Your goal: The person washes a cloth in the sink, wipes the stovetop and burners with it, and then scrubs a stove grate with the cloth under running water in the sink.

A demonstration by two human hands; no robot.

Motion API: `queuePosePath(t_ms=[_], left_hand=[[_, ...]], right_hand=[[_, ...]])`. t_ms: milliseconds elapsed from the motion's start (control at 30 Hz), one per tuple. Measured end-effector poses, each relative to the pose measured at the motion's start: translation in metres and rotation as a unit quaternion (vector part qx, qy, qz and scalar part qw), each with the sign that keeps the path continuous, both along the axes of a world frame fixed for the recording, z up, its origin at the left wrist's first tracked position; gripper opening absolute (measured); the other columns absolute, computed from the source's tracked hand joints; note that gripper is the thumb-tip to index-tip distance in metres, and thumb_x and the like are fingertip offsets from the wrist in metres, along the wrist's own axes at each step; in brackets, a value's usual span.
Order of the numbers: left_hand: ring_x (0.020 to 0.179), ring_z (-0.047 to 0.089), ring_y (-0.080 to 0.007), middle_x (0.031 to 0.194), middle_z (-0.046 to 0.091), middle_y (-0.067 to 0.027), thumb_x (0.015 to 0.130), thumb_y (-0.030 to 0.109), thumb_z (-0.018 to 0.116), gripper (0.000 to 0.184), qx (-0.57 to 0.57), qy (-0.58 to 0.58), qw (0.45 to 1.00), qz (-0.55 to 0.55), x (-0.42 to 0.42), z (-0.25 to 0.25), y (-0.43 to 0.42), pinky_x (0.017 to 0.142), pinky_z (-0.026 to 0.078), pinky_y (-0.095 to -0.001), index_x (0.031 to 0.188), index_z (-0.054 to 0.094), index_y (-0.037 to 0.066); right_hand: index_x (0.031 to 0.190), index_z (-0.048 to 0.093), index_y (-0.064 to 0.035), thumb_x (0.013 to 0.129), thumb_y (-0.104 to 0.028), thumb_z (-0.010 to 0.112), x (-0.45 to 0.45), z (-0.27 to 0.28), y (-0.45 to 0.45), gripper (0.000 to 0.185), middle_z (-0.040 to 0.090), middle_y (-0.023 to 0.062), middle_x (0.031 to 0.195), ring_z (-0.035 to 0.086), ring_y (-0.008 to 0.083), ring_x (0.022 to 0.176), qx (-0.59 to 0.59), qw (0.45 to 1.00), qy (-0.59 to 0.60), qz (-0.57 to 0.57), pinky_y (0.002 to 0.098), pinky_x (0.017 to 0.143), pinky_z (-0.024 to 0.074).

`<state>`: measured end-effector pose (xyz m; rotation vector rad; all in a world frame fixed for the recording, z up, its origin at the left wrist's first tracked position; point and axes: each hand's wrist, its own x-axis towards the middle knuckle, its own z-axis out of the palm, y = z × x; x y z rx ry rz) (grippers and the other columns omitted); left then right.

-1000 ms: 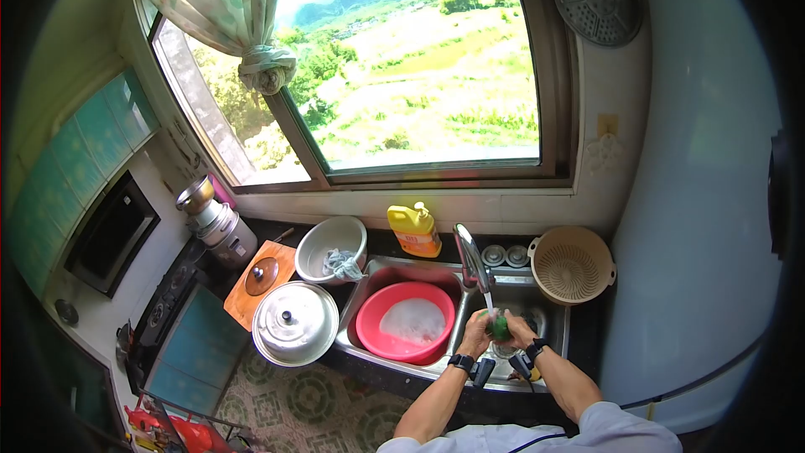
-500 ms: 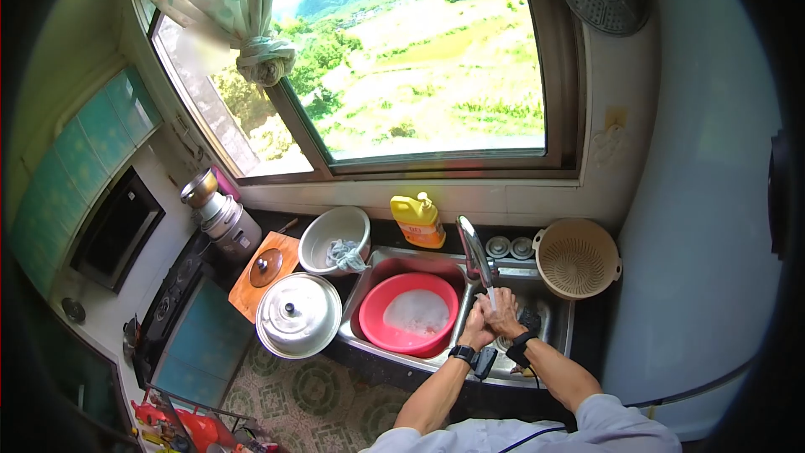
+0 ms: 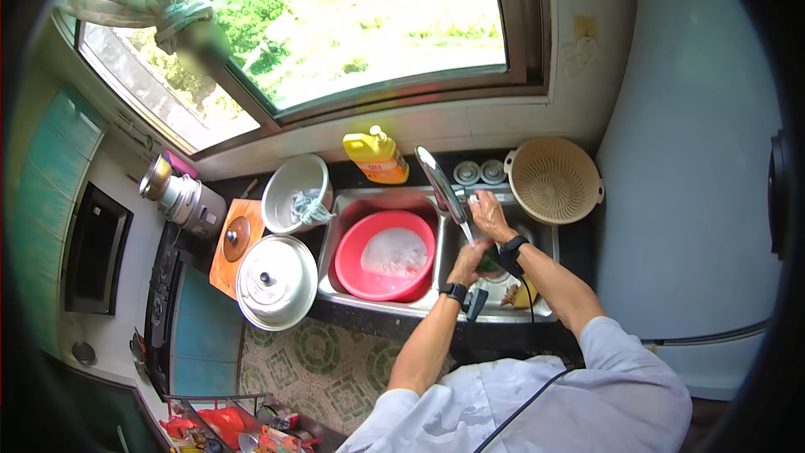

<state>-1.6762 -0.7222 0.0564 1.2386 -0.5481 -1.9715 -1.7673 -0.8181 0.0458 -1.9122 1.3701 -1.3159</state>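
Water runs from the chrome tap (image 3: 439, 183) into the right basin of the steel sink (image 3: 545, 243). My left hand (image 3: 470, 263) is under the stream, its fingers curled; whether they hold anything is hidden. Above it, my right hand (image 3: 492, 216) reaches toward the back rim beside the tap, fingers bent together. A small whitish patch shows at its fingertips, too small to name. Something dark green (image 3: 488, 262) lies just beside my left hand. A yellowish item (image 3: 524, 295) sits at the basin's front right.
A red basin (image 3: 348, 264) with sudsy water fills the left sink. Behind stand a yellow pump bottle (image 3: 376, 156) and a beige colander (image 3: 555, 182). At left are a pale tub (image 3: 277, 201) with a cloth (image 3: 309, 207), a lidded pot (image 3: 277, 283) and an orange board (image 3: 225, 267).
My hands, together under the tap before, have parted: the right moved up toward the sink's back rim, the left stays by the water. The camera view has shifted, moving the scene up and left.
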Motion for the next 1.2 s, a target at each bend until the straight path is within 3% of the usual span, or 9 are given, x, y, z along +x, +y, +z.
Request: queuePosePath(t_ms=[233,367,433,467,500,567,667,1033,1200], left_hand=[[0.102,0.060,-0.0293,0.103,0.063,-0.0104,0.090,0.032,0.062,0.031,0.095,0.173,0.976,0.088,0.006,-0.048,0.001,0.086,0.049,-0.0580,0.111,0.059,0.011],[0.119,0.049,-0.0382,0.130,0.051,-0.0174,0.098,0.048,0.034,0.050,0.071,0.262,0.954,0.129,0.008,-0.033,0.005,0.096,0.036,-0.0660,0.133,0.042,0.014],[0.125,0.043,-0.0382,0.135,0.045,-0.0176,0.095,0.057,0.028,0.063,0.073,0.259,0.951,0.153,0.014,-0.031,0.005,0.102,0.031,-0.0629,0.136,0.038,0.011],[0.123,0.045,-0.0382,0.133,0.047,-0.0183,0.093,0.060,0.030,0.068,0.062,0.268,0.947,0.166,0.019,-0.045,0.004,0.103,0.033,-0.0596,0.134,0.040,0.006],[0.122,0.046,-0.0379,0.131,0.048,-0.0194,0.092,0.062,0.030,0.072,0.070,0.260,0.946,0.180,0.020,-0.041,0.004,0.103,0.034,-0.0577,0.133,0.040,0.003],[0.119,0.049,-0.0374,0.127,0.051,-0.0215,0.090,0.067,0.031,0.081,0.086,0.243,0.944,0.206,0.022,-0.032,0.006,0.103,0.036,-0.0537,0.130,0.041,-0.003],[0.120,0.045,-0.0392,0.130,0.045,-0.0240,0.091,0.065,0.031,0.081,0.082,0.340,0.927,0.135,0.027,-0.030,0.011,0.105,0.030,-0.0572,0.134,0.035,-0.004],[0.115,0.048,-0.0430,0.136,0.039,-0.0251,0.094,0.059,0.036,0.077,0.068,0.309,0.946,0.068,0.021,0.001,0.022,0.101,0.038,-0.0514,0.139,0.027,-0.003],[0.116,0.049,-0.0421,0.146,0.025,-0.0214,0.097,0.045,0.043,0.071,0.103,0.186,0.972,0.100,0.016,0.013,0.031,0.097,0.044,-0.0495,0.145,0.012,0.004]], right_hand=[[0.091,0.058,0.0023,0.083,-0.016,0.057,0.000,0.022,0.016,0.020,0.058,0.0250,0.086,0.056,0.0441,0.083,-0.052,0.988,0.012,0.146,0.0484,0.072,0.0454],[0.103,0.063,-0.0004,0.085,-0.027,0.058,-0.014,0.022,0.036,0.032,0.062,0.0204,0.098,0.057,0.0396,0.095,0.093,0.977,0.056,0.182,0.0462,0.082,0.0448],[0.106,0.065,-0.0039,0.086,-0.032,0.057,-0.016,0.004,0.064,0.035,0.061,0.0176,0.105,0.056,0.0367,0.101,0.036,0.983,0.092,0.155,0.0467,0.085,0.0430],[0.109,0.063,-0.0052,0.086,-0.035,0.056,-0.023,-0.011,0.069,0.038,0.059,0.0171,0.112,0.055,0.0359,0.101,-0.133,0.942,0.206,0.231,0.0468,0.085,0.0430],[0.114,0.059,-0.0054,0.086,-0.036,0.058,-0.019,-0.004,0.085,0.041,0.058,0.0169,0.113,0.055,0.0359,0.100,0.048,0.974,0.119,0.188,0.0463,0.084,0.0436],[0.115,0.056,-0.0049,0.085,-0.034,0.063,-0.020,-0.014,0.093,0.043,0.057,0.0179,0.111,0.055,0.0370,0.100,0.060,0.977,0.051,0.198,0.0453,0.085,0.0443],[0.117,0.053,-0.0041,0.082,-0.032,0.068,-0.026,-0.019,0.098,0.046,0.057,0.0196,0.109,0.055,0.0380,0.101,0.077,0.985,-0.016,0.151,0.0440,0.086,0.0451],[0.113,0.056,-0.0085,0.077,-0.030,0.074,-0.034,-0.007,0.097,0.046,0.060,0.0177,0.101,0.059,0.0351,0.097,0.044,0.993,-0.005,0.110,0.0412,0.084,0.0473],[0.108,0.057,-0.0058,0.078,-0.020,0.069,-0.052,-0.020,0.088,0.035,0.061,0.0103,0.080,0.064,0.0222,0.075,0.223,0.958,-0.136,0.115,0.0327,0.064,0.0508]])
